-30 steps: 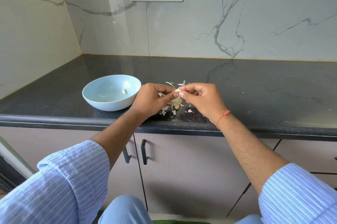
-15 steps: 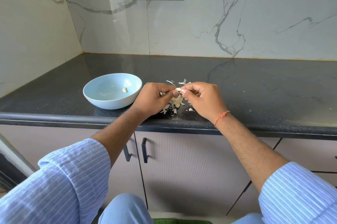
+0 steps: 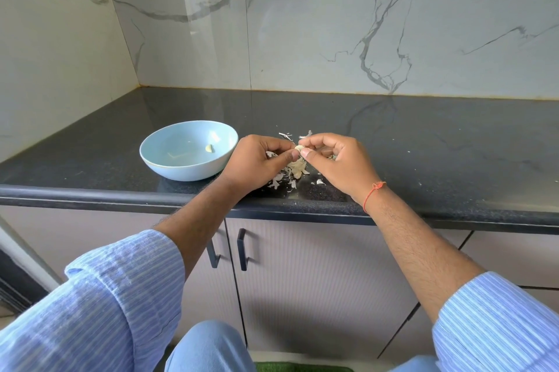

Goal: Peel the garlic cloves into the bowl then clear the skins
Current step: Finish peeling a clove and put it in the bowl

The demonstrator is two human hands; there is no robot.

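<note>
We reach both bare forearms up from the lower corners of the frame, striped blue sleeves pushed back, and our hands meet just right of centre above the dark speckled table [image 3: 423, 141]. Our left hand [image 3: 257, 164] and right hand [image 3: 335, 163] curl toward each other, their fingers pressed together on a small pale garlic clove [image 3: 299, 147] pinched between the tips. A thin red thread [image 3: 373, 193] circles the right wrist. Beneath the hands lies a loose heap of papery, flaky garlic skins [image 3: 295, 170]. Just left of the left hand sits a smooth, round, pale blue bowl [image 3: 169, 160]; inside it rests one peeled clove [image 3: 209, 148].
</note>
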